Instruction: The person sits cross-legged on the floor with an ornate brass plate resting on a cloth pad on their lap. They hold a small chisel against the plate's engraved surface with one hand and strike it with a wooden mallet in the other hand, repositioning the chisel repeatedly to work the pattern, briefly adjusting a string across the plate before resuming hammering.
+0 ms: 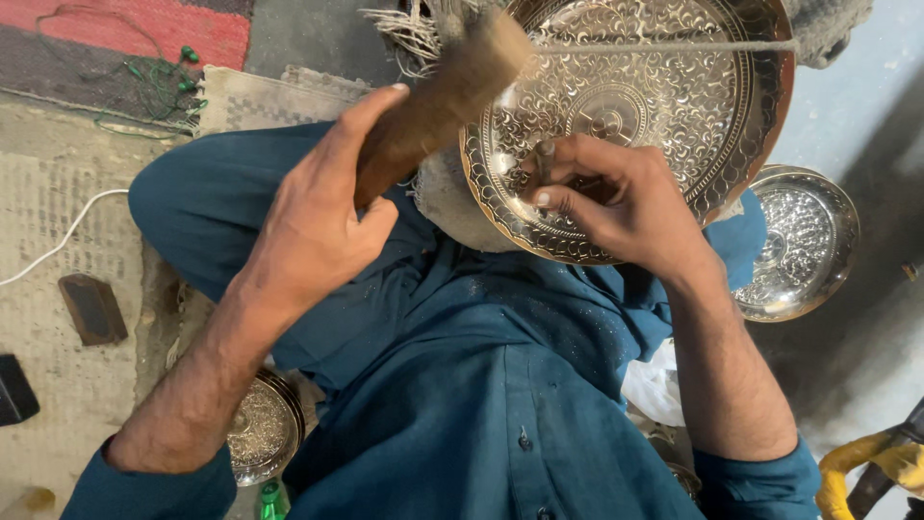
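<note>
A large round metal plate (693,106) with fine engraved patterns rests tilted over my lap at the top centre. My right hand (630,207) lies on its lower rim, with the fingers pinched around a small metal punch (545,160) whose tip is against the plate. My left hand (318,217) is raised to the left of the plate and grips the handle of a wooden mallet (443,91), whose head is blurred above the plate's left edge. My blue shirt and trousers fill the middle of the view.
A second engraved plate (808,241) lies on the floor at the right, and a smaller one (260,429) sits by my left elbow. A green bottle top (272,501), a dark block (91,308), a white cable (58,241) and a yellow object (866,462) lie around.
</note>
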The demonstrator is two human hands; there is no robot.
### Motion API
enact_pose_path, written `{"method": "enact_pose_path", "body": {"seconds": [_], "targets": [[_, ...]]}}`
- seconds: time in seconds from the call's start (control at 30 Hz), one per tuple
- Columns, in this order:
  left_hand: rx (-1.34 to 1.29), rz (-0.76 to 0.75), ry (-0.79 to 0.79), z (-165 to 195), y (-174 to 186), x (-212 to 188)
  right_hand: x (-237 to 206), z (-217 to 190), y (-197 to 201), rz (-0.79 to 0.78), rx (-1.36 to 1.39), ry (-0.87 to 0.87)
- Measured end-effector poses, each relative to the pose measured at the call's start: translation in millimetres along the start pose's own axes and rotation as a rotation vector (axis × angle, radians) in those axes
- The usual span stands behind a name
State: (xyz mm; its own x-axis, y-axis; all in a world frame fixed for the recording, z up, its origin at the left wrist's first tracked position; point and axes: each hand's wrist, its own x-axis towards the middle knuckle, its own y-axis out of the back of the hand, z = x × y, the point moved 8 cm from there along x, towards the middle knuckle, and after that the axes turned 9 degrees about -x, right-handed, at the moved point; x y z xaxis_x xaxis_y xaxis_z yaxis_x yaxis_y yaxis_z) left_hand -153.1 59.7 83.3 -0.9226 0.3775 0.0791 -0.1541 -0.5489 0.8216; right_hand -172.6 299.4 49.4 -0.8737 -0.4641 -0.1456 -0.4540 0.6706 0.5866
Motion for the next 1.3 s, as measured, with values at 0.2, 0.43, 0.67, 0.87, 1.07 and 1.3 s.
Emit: {"method": "enact_pose_path", "body": {"seconds": [0.2, 0.43, 0.67, 0.87, 1.07, 1.3], "targets": [[-0.406, 0.081, 0.049, -4, 2, -2, 1, -2, 1, 0.0, -0.024, 0.014], [0.041, 0.008, -0.023, 8, -5, -2, 2, -7, 2, -0.009, 0.011, 0.015], [-0.08, 0.125, -0.035, 10, 0, -3, 1, -7, 4, -0.006, 0.036, 0.011], [-0.175, 0.107, -0.005, 7, -7, -1, 1, -3, 2, -0.024, -0.056, -0.012], [-0.168, 0.047, 0.054, 1, -14, -1, 3, -2, -1, -0.068, -0.057, 0.006], [-0.336, 0.13, 0.0, 0, -8, -1, 3, -7, 3, -0.037, -0.001, 0.044]]}}
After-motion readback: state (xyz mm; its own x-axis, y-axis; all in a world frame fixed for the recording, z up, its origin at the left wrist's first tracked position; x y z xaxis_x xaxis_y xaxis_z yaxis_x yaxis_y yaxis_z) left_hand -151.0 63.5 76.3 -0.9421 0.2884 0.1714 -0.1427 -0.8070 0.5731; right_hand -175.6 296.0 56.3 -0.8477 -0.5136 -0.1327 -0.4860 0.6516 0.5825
